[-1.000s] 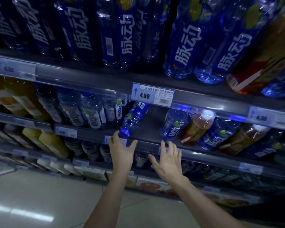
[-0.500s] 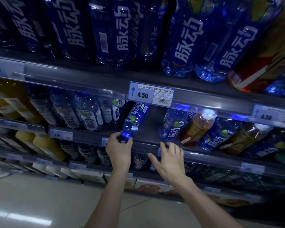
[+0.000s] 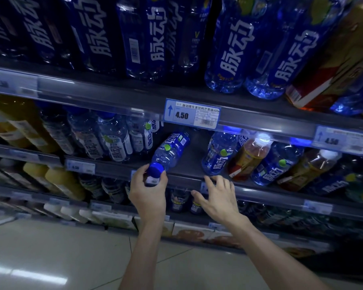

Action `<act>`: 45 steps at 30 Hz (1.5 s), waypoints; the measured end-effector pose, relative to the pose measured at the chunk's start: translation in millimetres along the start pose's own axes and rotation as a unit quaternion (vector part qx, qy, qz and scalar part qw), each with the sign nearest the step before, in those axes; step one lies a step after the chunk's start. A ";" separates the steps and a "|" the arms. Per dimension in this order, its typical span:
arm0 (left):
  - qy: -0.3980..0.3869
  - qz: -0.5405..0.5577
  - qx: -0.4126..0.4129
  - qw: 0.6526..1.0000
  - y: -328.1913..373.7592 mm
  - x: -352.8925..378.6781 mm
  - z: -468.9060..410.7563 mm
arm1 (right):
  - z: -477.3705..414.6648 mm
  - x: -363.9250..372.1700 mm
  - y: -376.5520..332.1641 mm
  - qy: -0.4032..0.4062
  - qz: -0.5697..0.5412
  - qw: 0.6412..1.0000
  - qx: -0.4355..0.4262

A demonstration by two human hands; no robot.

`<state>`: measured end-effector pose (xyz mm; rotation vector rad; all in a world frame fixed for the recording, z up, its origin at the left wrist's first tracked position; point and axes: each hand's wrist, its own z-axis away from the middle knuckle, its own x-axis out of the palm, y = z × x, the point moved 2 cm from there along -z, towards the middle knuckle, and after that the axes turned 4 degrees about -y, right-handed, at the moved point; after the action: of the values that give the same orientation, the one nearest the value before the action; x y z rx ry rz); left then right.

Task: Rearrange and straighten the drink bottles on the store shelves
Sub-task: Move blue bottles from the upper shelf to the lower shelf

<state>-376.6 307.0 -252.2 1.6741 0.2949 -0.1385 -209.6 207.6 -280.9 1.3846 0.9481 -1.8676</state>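
Below the white 4.50 price tag [image 3: 192, 113], a blue clear-plastic drink bottle [image 3: 169, 150] lies tipped on the grey metal shelf [image 3: 189, 164], cap outward. Left hand [image 3: 148, 193] grips its blue cap; right hand [image 3: 216, 197], fingers spread and holding nothing, hovers just right of it.

The tipped bottle [image 3: 169, 150] is clear blue with a solid blue cap [image 3: 156, 170], white lettering and a small green dot on its label. Beside it stand matching blue bottles [image 3: 217, 154] and an amber drink [image 3: 249, 156] with a white cap. The price tag [image 3: 192, 114] is white and pale blue, printed 4.50 in black.
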 end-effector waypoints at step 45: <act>-0.172 0.042 0.061 0.982 36.7 52.9 -47.0 | -1.2 6.4 5.8 0.036 0.009 0.999 -0.013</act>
<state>-319.7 355.7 -225.0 1.7454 -0.0460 -0.3847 -205.9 205.1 -288.4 1.4483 0.9889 -1.7955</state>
